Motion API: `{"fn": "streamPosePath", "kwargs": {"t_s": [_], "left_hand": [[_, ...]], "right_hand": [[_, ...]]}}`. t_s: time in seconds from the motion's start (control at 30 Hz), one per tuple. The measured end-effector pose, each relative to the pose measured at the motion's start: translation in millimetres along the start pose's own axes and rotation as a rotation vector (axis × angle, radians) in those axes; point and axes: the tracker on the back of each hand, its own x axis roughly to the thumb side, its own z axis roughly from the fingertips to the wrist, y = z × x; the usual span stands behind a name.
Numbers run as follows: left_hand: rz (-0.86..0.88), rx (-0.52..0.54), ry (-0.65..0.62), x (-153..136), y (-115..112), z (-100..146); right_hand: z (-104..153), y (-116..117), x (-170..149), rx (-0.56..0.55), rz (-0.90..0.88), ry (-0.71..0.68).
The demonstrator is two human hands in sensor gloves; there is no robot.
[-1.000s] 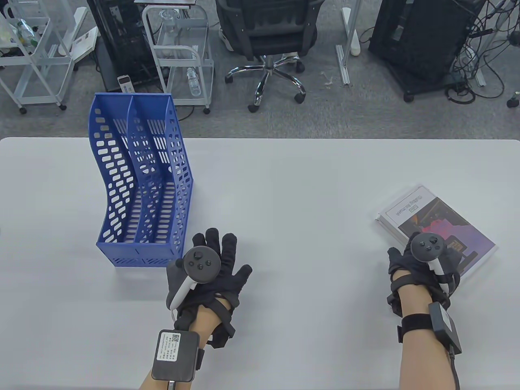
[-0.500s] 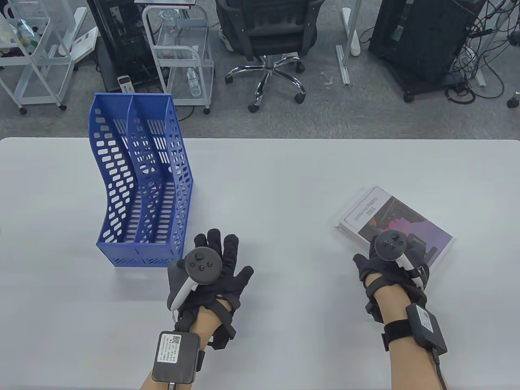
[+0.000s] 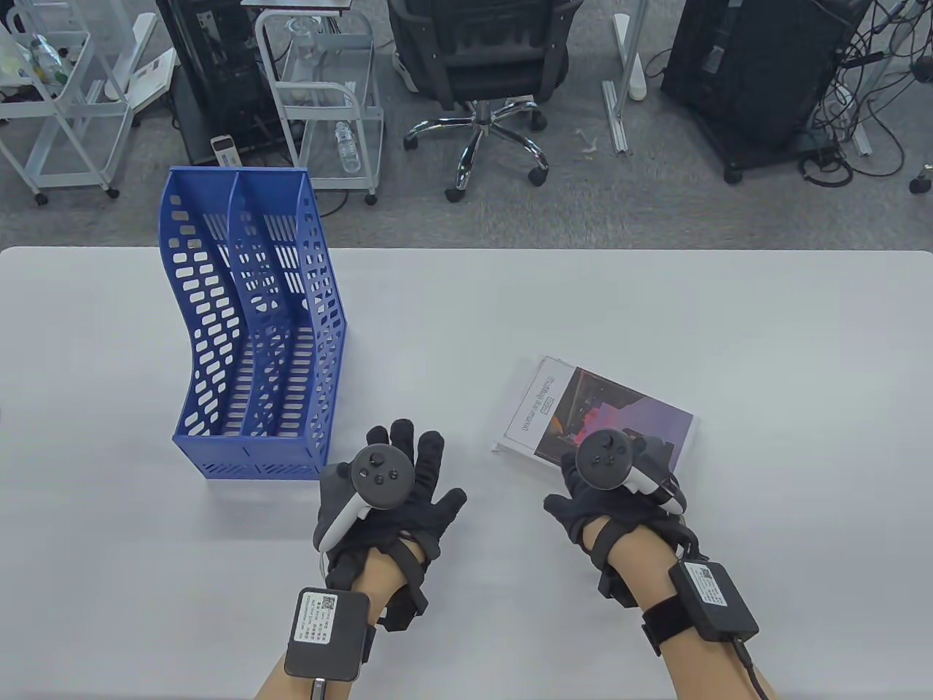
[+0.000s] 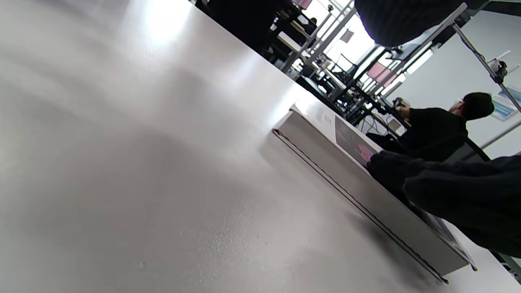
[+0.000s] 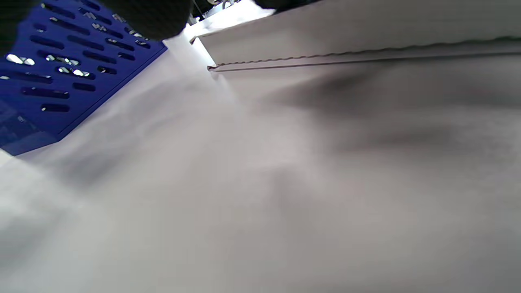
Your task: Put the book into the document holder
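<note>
Left hand: your left hand [image 3: 393, 503] lies palm down on the desk [image 3: 510, 306], fingers spread and released, gripping nothing, just right of the holder's near corner

Right hand: your right hand [image 3: 619, 503] rests on the near edge of the book [image 3: 583, 415]; in the left wrist view its gloved fingers [image 4: 390, 169] lie over the cover, pressing down on it, and whether they curl under the edge cannot be told

Desk: a pale grey desk carries everything; the blue perforated document holder [image 3: 251, 328] stands upright at the left, with two open slots side by side

Room: beyond the far edge of the desk stand a black office chair [image 3: 481, 65], white wire carts [image 3: 321, 95] and dark equipment racks [image 3: 758, 65] on grey carpet; in the left wrist view a seated person in black [image 4: 439, 126] shows in the background

Book: it lies flat on the desk right of centre, cover up, between your two hands and well apart from the holder; its long axis runs from upper left to lower right, the white title strip at the left end facing the holder
</note>
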Motion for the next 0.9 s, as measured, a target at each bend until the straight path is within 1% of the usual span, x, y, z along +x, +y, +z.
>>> {"fn": "streamPosePath", "kwargs": {"t_s": [0.23,0.33,0.43,0.47,0.5,0.57,0.63,0.67,0.73,0.8,0.87,0.9], "left_hand": [[-0.072,-0.136,-0.047,10,-24,-12],[-0.134,-0.171,-0.051,15,-33,-17],[-0.179,-0.211,-0.041,17,-43,-22],[-0.199,-0.230,-0.033,17,-46,-23],[-0.214,-0.244,-0.026,17,-49,-23],[-0.241,-0.258,-0.019,16,-52,-24],[-0.236,-0.259,-0.013,17,-52,-23],[-0.232,-0.257,-0.013,17,-52,-23],[-0.235,-0.262,-0.013,17,-52,-23],[-0.236,-0.262,-0.015,17,-52,-23],[-0.235,-0.262,-0.014,17,-52,-22],[-0.235,-0.258,-0.011,17,-51,-22]], "right_hand": [[4,14,30,0.092,0.018,-0.107],[5,17,36,0.118,0.022,-0.130],[5,10,36,0.117,0.001,-0.169],[6,1,33,0.078,-0.012,-0.174],[6,-5,30,0.034,-0.021,-0.174],[3,-22,16,-0.120,-0.037,-0.160],[-6,-33,-9,-0.267,-0.018,-0.105],[-10,-36,-20,-0.295,-0.006,-0.079],[-19,-37,-46,-0.295,0.014,-0.008],[-25,-35,-64,-0.236,-0.010,0.023],[-27,-31,-76,-0.194,-0.025,0.037],[-27,-29,-79,-0.149,-0.032,0.033]]}}
